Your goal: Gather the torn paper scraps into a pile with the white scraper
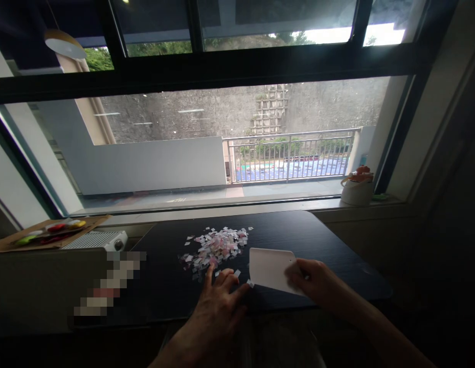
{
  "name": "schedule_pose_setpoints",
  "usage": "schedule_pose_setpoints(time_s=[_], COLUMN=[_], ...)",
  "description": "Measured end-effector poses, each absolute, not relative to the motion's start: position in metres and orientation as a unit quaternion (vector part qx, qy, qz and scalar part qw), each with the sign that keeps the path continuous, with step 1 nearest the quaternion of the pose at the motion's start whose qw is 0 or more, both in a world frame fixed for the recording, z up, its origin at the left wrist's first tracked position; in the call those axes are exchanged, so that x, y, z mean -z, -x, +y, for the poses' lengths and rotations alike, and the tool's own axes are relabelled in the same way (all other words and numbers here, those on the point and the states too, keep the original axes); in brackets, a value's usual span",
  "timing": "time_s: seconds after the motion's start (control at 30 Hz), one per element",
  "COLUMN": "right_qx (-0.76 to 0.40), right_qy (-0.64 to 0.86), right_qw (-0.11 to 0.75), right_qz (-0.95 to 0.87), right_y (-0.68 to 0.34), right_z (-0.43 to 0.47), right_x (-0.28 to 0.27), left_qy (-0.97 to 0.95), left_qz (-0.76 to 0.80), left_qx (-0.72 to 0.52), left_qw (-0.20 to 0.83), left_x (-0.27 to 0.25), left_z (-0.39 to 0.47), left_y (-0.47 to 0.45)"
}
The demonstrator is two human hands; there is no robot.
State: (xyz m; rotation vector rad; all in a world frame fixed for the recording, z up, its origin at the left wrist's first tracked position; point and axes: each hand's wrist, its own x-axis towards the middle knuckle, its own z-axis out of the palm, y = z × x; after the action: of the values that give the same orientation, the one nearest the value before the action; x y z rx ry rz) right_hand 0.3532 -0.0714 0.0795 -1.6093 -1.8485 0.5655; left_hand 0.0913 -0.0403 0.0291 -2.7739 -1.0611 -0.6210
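A loose heap of small paper pieces [222,243], white and pale pink, lies on the dark table [291,230]. My left hand [222,294] is at the near side of the heap, its fingers spread; the index finger reaches the heap's edge. One small white piece lies by the thumb tip, and I cannot tell whether they touch. My right hand [314,278] grips the right end of a flat white scraper card [270,268] with rounded corners and a small hole. The card is tilted just above or on the tabletop, right of the heap.
A wide window [241,117] rises behind the table. On its sill at the right stands a white bucket [356,189] with orange things in it. To the left are a white radiator-like unit [97,240] and a brown board [49,232] with colourful items. A blurred patch covers the table's left edge.
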Motion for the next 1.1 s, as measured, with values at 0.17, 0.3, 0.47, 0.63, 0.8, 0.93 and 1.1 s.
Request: schedule_pose_setpoints(time_s=[0.17, 0.3, 0.47, 0.63, 0.8, 0.93, 1.1], right_qx=[-0.213, -0.262, -0.377, -0.451, -0.477, -0.503, -0.52], right_qy=[0.611, 0.609, 0.595, 0.589, 0.566, 0.55, 0.55], right_qw=[0.299, 0.337, 0.383, 0.355, 0.328, 0.318, 0.314], right_qz=[-0.702, -0.669, -0.598, -0.57, -0.587, -0.586, -0.574], right_y=[-0.371, -0.389, -0.402, -0.401, -0.4, -0.402, -0.413], right_z=[-0.081, -0.08, -0.059, -0.053, -0.06, -0.066, -0.076], right_x=[-0.086, -0.086, -0.068, -0.061, -0.064, -0.063, -0.061], left_qy=[0.908, 0.906, 0.893, 0.876, 0.86, 0.861, 0.859], left_qz=[-0.363, -0.362, -0.376, -0.412, -0.456, -0.477, -0.496], left_qx=[0.198, 0.207, 0.235, 0.237, 0.217, 0.173, 0.122], left_qw=[0.071, 0.07, 0.075, 0.08, 0.069, 0.047, 0.037], left_x=[-0.022, -0.032, -0.033, -0.023, -0.015, -0.019, -0.031], left_z=[-0.038, -0.043, -0.045, -0.043, -0.045, -0.051, -0.058], left_y=[-0.088, -0.077, -0.069, -0.059, -0.051, -0.054, -0.06])
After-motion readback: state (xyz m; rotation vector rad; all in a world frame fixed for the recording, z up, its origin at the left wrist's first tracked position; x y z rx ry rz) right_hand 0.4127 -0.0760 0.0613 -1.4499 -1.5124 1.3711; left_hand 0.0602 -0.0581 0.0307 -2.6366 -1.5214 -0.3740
